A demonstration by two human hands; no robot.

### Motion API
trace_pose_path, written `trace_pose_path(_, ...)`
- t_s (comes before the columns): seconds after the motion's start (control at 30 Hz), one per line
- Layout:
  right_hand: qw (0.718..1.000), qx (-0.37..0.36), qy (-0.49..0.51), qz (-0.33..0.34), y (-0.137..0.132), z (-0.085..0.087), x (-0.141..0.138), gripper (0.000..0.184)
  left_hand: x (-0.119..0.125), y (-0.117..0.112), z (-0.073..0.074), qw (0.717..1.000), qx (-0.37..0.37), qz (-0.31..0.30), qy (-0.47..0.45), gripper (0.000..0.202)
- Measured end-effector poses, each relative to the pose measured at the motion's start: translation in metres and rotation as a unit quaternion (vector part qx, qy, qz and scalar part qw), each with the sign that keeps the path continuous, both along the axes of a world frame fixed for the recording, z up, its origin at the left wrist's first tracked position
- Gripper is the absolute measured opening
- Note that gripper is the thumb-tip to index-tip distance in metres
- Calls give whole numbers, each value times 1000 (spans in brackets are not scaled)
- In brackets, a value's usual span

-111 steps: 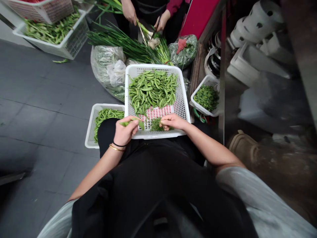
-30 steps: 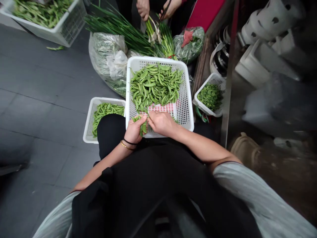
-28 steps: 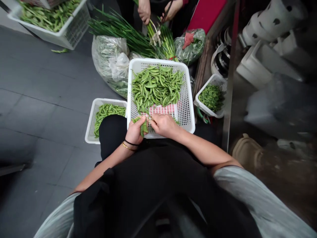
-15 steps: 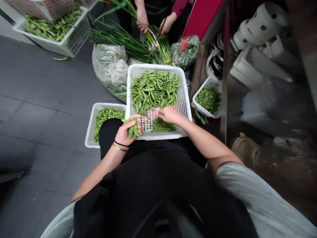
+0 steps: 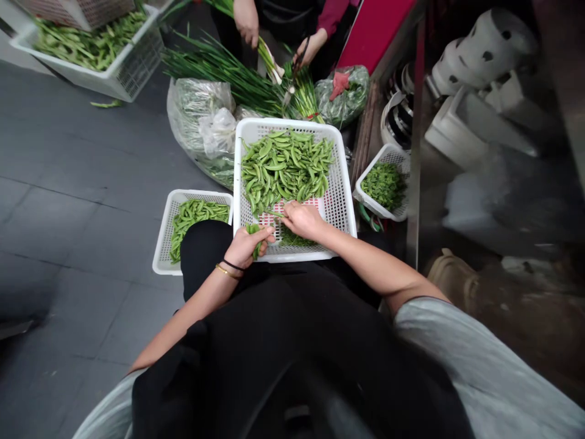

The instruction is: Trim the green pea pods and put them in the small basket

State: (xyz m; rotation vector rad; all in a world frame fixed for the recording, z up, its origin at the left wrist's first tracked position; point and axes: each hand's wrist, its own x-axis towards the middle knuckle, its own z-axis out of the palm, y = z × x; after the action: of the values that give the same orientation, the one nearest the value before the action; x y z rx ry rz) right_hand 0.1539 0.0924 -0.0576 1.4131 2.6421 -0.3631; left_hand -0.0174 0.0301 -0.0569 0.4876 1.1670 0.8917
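Note:
A white perforated basket [image 5: 342, 177] rests on my lap, with a heap of green pea pods [image 5: 287, 163] in its far part. My left hand [image 5: 247, 245] is closed around several pea pods [image 5: 254, 229] at the basket's near left corner. Just to its right, my right hand [image 5: 301, 219] is pinched over the basket, and a thin green pod [image 5: 273, 213] sticks out leftward from its fingertips. Partly under my right hand lies a small pile of green trimmings [image 5: 292, 239]. Red shows through the holes in the basket's bottom.
A smaller white basket of pods [image 5: 161, 241] stands left of my knee. Another basket with leafy greens [image 5: 384, 210] is at right, by a metal edge. Ahead, a co-worker's hands [image 5: 313, 46] hold scissors and green stalks above bagged vegetables [image 5: 187, 116]. A large crate [image 5: 114, 82] stands far left.
My left hand has turned and moved right, toward my right hand. The right hand has shifted slightly left and now shows a pod at its fingertips. The co-worker's stalks have moved up-left.

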Motion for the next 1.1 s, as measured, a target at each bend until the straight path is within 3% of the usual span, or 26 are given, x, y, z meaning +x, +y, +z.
trace_pose_path(0.1, 994, 49, 83, 58, -35, 16, 8, 38, 10, 0, -2, 999, 23, 36, -5, 35)
trace_pose_path(0.23, 957, 36, 269, 101, -55, 21, 17, 26, 12, -5, 8, 997, 50, 35, -55, 34)
trace_pose_path(0.3, 930, -18, 362, 57, -54, 23, 22, 20, 13, -10, 15, 996, 60, 27, -66, 33)
trace_pose_path(0.4, 875, -179, 450, -7, -57, 30, 25, 23, 16, -17, 22, 994, 83, -2, -77, 33)
trace_pose_path(0.53, 785, -375, 493, -17, -67, 43, 24, 25, 19, -25, 26, 987, 105, -79, -91, 31)
trace_pose_path(0.6, 755, -407, 512, -47, -67, 48, 29, 26, 15, -27, 26, 986, 102, -99, -91, 27)
trace_pose_path(0.7, 733, -355, 566, -127, -57, 51, 46, 28, 6, -27, 27, 983, 91, -128, -96, 26)
trace_pose_path(0.8, 755, -280, 573, -153, -49, 51, 59, 29, 4, -26, 26, 980, 76, -148, -111, 28)
trace_pose_path(0.87, 812, -231, 526, -100, -51, 49, 57, 26, 8, -25, 22, 982, 56, -139, -117, 31)
trace_pose_path(0.97, 891, -109, 438, 37, -63, 42, 40, 23, 17, -25, 15, 983, 46, -125, -123, 31)
trace_pose_path(1.03, 908, -58, 399, 112, -70, 37, 28, 21, 19, -26, 12, 982, 55, -129, -123, 29)
trace_pose_path(1.1, 906, -58, 395, 139, -73, 35, 22, 20, 19, -27, 13, 982, 62, -131, -117, 29)
